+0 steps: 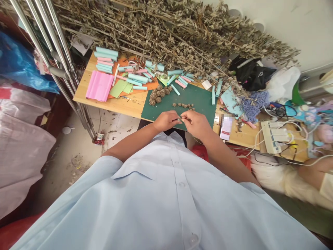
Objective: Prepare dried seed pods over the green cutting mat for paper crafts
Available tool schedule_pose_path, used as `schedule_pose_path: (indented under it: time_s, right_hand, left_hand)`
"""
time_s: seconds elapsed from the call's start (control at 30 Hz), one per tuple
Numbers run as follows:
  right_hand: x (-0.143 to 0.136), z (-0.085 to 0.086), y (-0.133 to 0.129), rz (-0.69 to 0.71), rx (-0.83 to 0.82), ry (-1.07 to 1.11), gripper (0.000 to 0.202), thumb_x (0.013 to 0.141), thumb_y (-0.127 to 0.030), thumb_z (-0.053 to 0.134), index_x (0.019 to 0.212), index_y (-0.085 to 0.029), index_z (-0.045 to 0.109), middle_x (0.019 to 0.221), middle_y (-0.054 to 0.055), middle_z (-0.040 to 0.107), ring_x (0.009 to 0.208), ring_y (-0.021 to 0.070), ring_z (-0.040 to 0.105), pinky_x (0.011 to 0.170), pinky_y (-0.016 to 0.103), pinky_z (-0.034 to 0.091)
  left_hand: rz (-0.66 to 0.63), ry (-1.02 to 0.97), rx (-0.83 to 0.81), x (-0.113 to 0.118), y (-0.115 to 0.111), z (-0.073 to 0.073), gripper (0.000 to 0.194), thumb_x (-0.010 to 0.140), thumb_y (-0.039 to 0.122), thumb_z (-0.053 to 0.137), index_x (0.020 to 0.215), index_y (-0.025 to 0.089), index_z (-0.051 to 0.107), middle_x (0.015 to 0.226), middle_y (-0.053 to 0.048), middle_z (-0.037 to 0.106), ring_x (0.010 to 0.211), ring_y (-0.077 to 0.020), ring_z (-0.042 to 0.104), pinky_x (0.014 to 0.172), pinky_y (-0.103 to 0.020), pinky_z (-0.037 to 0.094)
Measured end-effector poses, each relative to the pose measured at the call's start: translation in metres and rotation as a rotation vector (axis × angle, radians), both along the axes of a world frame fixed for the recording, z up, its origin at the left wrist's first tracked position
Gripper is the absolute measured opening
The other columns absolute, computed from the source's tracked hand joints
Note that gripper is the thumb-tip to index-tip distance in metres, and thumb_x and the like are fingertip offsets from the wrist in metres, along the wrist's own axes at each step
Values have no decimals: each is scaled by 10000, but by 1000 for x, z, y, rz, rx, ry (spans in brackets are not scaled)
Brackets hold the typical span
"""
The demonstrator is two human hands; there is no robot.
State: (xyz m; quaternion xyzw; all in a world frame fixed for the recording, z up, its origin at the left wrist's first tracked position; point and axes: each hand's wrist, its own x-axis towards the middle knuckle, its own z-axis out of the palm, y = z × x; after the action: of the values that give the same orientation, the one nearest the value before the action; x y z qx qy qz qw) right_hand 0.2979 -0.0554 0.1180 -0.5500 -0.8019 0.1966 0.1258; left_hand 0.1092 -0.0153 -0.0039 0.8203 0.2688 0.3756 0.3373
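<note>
My left hand [167, 120] and my right hand [193, 121] meet over the front edge of a green cutting mat [203, 100]. The fingertips of both are pinched close together on a tiny piece that looks like dried plant matter, mostly hidden between them. Just beyond the hands lies a short row of small brown balls [184, 105]. Farther back on the mat, to the left, sits a pile of larger rough brown balls [156, 96]. A thin blue paper roll [175, 90] rests beside that pile.
Long dried leafy stalks [166, 31] lie across the table's back. Paper rolls [137, 77] and a pink sheet [99, 86] are at the left. A phone [225, 127], purple cord [253, 104] and a power strip [272, 137] are at the right. Metal poles [62, 69] stand left.
</note>
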Motion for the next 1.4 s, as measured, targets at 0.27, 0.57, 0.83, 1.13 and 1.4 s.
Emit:
schedule_pose_path:
  time_s: [0.27, 0.57, 0.83, 1.13, 1.4]
  right_hand:
    - [-10, -3, 2, 84, 23, -195, 288, 971, -202, 469, 1213, -186, 624, 1054, 138, 774, 922, 299, 702, 777, 360, 456]
    - [-21, 12, 14, 135, -61, -354, 270, 959, -188, 475, 1191, -175, 611, 910, 139, 759, 769, 317, 658, 697, 364, 364]
    - [-18, 9, 11, 106, -29, -312, 232, 974, -206, 468, 1147, -200, 622, 885, 113, 754, 761, 300, 661, 679, 347, 352]
    - [2, -11, -2, -104, 14, 110, 297, 952, -260, 545, 1233, -236, 639, 1044, 77, 788, 953, 249, 734, 909, 395, 553]
    - [-8, -33, -22, -294, -23, 249, 249, 894, -432, 717, 1051, -240, 740, 939, 52, 757, 805, 211, 698, 801, 365, 584]
  left_hand:
    - [-4, 34, 36, -1, 2, -2, 475, 1086, 521, 458, 986, 166, 758, 889, -104, 732, 894, -212, 674, 794, -319, 506]
    - [3, 17, -35, 0, 1, -1, 437, 1062, 532, 508, 934, 187, 744, 924, -109, 725, 927, -216, 687, 855, -328, 549]
    - [-41, -17, -27, -3, 3, 4, 497, 1059, 590, 490, 990, 165, 737, 946, -121, 729, 944, -223, 690, 857, -330, 547]
    - [-56, -69, -55, -4, 3, 6, 403, 1048, 524, 572, 1024, 186, 790, 978, -116, 761, 942, -206, 714, 865, -324, 552]
    - [-25, -43, -50, -3, 2, 1, 389, 1061, 463, 537, 1039, 180, 803, 962, -115, 768, 917, -201, 712, 828, -311, 540]
